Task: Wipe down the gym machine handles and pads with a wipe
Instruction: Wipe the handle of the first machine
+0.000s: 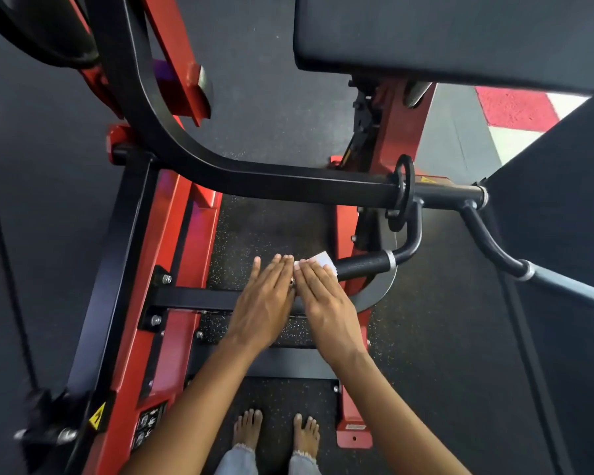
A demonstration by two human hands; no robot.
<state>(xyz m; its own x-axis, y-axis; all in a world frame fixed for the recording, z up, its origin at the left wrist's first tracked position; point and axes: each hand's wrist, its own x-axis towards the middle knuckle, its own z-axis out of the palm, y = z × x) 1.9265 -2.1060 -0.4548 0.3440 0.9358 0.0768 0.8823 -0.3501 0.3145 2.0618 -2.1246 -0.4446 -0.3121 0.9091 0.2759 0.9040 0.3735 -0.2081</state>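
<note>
A red and black gym machine fills the view. Its near black handle (366, 262) runs left from a curved bar. A small white wipe (318, 261) lies on the handle's free end. My right hand (326, 303) lies flat over that end with straight fingers pressing on the wipe. My left hand (264, 299) is flat beside it, fingers straight, touching the right hand's fingertips. A second grey handle (563, 286) sticks out at the right. A black pad (453, 36) hangs at the top right.
A thick black curved arm (220, 169) crosses above the hands. Red frame beams (172, 269) stand at the left, with a warning sticker (97, 415) low down. My bare feet (276, 431) stand on speckled black rubber floor (443, 337) between the frame parts.
</note>
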